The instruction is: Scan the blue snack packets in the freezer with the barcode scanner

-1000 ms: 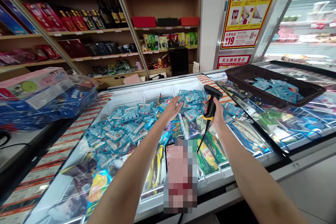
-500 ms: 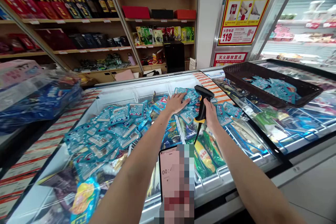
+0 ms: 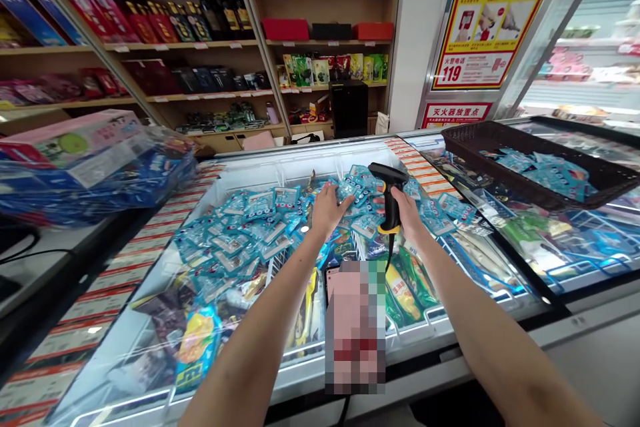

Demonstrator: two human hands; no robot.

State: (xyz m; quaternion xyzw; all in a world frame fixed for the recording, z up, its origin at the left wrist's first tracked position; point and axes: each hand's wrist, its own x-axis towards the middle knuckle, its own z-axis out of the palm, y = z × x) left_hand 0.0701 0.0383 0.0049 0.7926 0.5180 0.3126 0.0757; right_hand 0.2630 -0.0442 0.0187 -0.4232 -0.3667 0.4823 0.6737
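Note:
My right hand is wrapped round the grip of a black and yellow barcode scanner, held upright over the freezer with its cord hanging down. My left hand rests on small blue packets, thumb and fingers apart; I cannot make out a packet gripped in it. A bigger heap of the same blue packets spreads over the glass to its left. More blue packets lie right of the scanner. A phone, mostly blurred out, is nearest me, below the hands.
A dark woven basket with blue packets stands at the right on the freezer. Boxes in clear plastic sit at the left. Frozen bags lie under the glass. Shelves with bottles and boxes line the back.
The view has swung left, so the scene sits further right. My left hand has shifted left over the packets. The scanner stays in my right hand.

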